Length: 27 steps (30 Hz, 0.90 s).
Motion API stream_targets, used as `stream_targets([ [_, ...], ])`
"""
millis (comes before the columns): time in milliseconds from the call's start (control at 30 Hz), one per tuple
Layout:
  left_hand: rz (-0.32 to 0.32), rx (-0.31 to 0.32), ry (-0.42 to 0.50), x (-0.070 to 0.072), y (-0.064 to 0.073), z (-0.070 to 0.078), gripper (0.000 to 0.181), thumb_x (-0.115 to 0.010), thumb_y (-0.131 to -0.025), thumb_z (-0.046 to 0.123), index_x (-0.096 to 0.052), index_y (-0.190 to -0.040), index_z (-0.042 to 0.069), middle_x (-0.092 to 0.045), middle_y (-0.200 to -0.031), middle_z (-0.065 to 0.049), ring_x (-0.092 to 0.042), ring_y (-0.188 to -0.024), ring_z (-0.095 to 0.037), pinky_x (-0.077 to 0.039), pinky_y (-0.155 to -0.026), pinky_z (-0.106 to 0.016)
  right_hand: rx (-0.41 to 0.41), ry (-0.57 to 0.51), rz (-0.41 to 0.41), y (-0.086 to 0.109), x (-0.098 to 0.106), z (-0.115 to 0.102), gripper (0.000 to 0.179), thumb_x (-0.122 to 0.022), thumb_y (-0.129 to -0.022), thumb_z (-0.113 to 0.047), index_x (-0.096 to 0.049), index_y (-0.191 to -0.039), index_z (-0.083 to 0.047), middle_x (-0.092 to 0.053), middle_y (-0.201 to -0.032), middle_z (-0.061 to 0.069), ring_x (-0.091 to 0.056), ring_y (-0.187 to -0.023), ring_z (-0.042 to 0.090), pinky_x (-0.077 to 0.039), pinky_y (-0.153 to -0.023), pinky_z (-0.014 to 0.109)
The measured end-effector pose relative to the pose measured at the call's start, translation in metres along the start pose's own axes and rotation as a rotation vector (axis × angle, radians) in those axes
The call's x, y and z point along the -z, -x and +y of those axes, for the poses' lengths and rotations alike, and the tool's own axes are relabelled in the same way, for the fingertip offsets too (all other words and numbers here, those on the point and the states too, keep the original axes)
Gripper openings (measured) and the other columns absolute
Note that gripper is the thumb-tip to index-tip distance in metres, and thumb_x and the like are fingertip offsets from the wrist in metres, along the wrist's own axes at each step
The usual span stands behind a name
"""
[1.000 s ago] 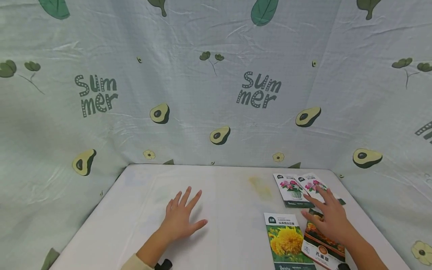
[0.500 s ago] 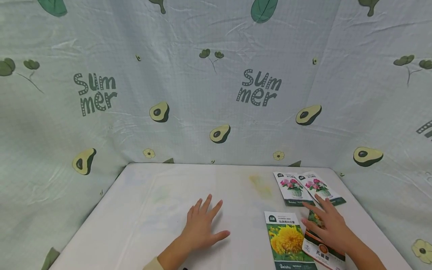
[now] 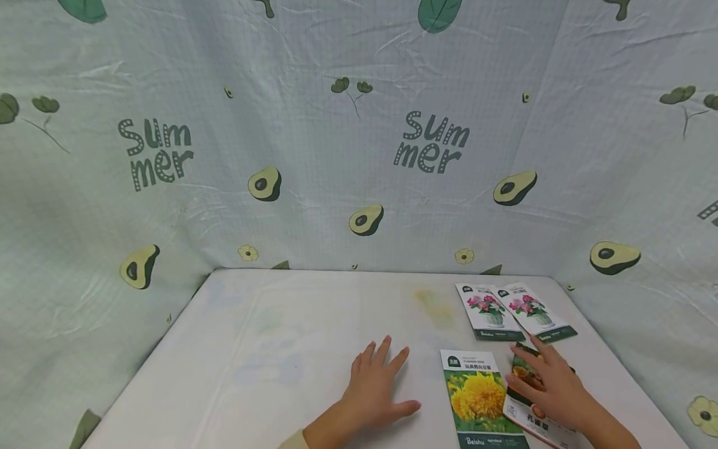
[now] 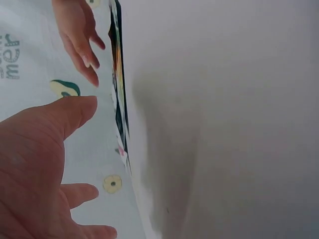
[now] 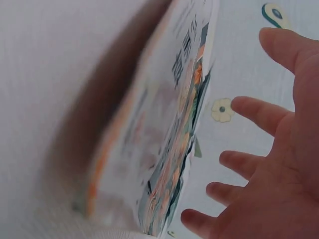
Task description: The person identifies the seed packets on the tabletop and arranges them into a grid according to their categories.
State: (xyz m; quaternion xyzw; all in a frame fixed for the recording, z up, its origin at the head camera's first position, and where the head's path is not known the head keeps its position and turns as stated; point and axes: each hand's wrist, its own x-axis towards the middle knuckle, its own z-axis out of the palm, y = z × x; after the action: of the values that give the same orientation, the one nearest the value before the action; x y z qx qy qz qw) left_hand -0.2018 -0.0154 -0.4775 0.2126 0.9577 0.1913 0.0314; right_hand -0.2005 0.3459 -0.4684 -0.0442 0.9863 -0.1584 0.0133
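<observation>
My left hand [image 3: 377, 388] hovers over the white table, fingers spread and holding nothing, left of a seed packet with a yellow flower [image 3: 477, 399]. Over a second packet, printed with orange flowers [image 3: 526, 374], hangs my right hand [image 3: 554, 385], its fingers spread too. In the right wrist view, a gap shows between that hand [image 5: 279, 164] and the packet [image 5: 149, 144] below. Part of the orange-flower packet is hidden by the hand, and its left edge meets the yellow-flower one. Farther back lie two packets with pink flowers, one on the left [image 3: 489, 312] and one on the right [image 3: 535, 312].
A pale cloth [image 3: 314, 137] printed with avocados and lettering hangs behind and beside the white table [image 3: 269, 349]. The right-hand pink-flower packet lies near the table's right edge. A yellowish stain [image 3: 434, 307] marks the tabletop toward the back.
My left hand has moved right across the table, toward the yellow-flower packet. My right hand has drawn slightly nearer to me, uncovering the right pink-flower packet. The packets lie as before.
</observation>
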Motion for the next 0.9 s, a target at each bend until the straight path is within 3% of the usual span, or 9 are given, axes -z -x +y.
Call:
stream_targets([
  [200,-0.086,0.033,0.051,-0.005,-0.008,0.02,0.09,-0.075,-0.079,0.067,-0.043,-0.156,0.033,-0.028,-0.168,-0.012,-0.029,-0.15,-0.043,-0.027,-0.117,-0.067,-0.065,0.03,-0.051,0.002,-0.003,0.001,0.087,-0.059,-0.091,-0.072,-0.05,-0.15,-0.008,-0.022,-0.156,0.041,-0.026,-0.135,0.069,-0.03,-0.094,0.085],
  [533,-0.126,0.058,0.035,-0.02,-0.015,0.047,0.089,-0.075,-0.079,0.07,-0.045,-0.155,0.032,-0.03,-0.166,-0.007,-0.033,-0.145,-0.035,-0.032,-0.116,-0.06,-0.115,0.057,-0.06,0.008,-0.004,-0.001,0.089,-0.058,-0.091,-0.072,-0.05,-0.148,-0.004,-0.025,-0.151,0.046,-0.03,-0.13,0.071,-0.036,-0.09,0.083],
  [900,-0.209,0.131,0.015,-0.033,-0.026,0.074,0.088,-0.075,-0.076,0.072,-0.043,-0.152,0.044,-0.025,-0.168,0.001,-0.031,-0.148,-0.032,-0.029,-0.12,-0.057,-0.187,0.065,-0.099,0.01,-0.005,-0.005,0.094,-0.064,-0.087,-0.072,-0.049,-0.148,-0.002,-0.025,-0.15,0.046,-0.027,-0.13,0.071,-0.036,-0.094,0.082],
])
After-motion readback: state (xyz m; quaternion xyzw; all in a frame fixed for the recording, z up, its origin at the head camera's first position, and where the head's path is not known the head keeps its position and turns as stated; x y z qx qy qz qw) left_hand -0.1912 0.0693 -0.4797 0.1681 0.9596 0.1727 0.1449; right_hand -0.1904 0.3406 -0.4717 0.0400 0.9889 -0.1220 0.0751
